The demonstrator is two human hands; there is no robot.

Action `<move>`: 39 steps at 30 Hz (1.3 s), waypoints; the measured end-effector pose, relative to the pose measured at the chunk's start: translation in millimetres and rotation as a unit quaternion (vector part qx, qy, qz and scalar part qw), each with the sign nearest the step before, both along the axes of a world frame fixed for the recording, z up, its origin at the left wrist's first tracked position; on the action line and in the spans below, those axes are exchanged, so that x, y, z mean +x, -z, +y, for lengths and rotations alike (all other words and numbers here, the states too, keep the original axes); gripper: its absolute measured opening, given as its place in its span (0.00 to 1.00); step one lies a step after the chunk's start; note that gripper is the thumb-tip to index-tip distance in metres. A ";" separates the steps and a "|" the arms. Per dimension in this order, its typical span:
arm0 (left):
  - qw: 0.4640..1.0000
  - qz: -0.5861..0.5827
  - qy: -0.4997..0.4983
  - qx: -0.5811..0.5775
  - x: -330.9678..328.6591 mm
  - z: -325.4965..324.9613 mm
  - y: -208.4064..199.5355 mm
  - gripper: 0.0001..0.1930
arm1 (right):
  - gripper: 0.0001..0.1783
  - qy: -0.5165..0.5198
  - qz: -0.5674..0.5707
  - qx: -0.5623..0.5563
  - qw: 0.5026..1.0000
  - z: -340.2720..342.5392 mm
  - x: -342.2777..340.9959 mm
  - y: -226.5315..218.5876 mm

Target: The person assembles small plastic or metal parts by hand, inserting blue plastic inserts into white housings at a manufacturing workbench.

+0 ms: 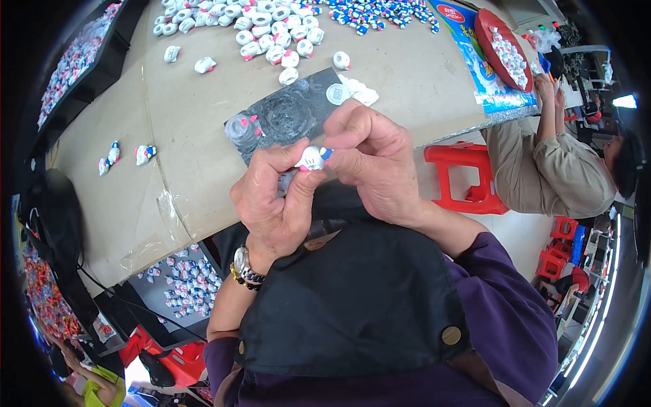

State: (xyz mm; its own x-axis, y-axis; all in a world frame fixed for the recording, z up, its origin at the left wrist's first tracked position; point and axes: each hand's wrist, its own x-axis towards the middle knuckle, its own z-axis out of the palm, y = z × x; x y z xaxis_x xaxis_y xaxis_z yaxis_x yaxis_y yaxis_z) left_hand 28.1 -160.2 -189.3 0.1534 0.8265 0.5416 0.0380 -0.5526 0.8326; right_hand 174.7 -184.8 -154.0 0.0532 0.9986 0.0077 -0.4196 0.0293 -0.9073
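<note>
Between both hands, above the table's near edge, is a small white figurine head with pink bits. My left hand pinches the head between thumb and fingertips. A tiny blue figurine body is in the thumb-and-finger pinch of my right hand, up against the head; whether the two are joined I cannot tell. Just beyond the hands lies a dark, smeared mat. On it are a clear round dish with small pink pieces beside it and a round pale lid next to crumpled white tissue.
White heads and blue bodies are heaped at the far side. Two figurines lie at left. Filled bins and a tray flank me. At right are a red basin, a red stool and a seated person.
</note>
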 end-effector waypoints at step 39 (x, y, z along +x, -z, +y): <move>0.897 0.283 -0.340 -0.002 -157.5 39.6 8.1 0.11 | 0.05 0.224 -0.520 0.054 0.822 96.8 134.4 23.5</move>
State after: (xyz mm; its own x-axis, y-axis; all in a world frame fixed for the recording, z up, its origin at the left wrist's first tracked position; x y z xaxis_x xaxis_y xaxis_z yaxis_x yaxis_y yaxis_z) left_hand -129.4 -120.5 -197.5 -0.1368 0.8348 0.5332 0.7820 -0.2394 0.5754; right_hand 309.1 -87.9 -177.5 0.3242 0.8709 0.3693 0.6573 0.0734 -0.7501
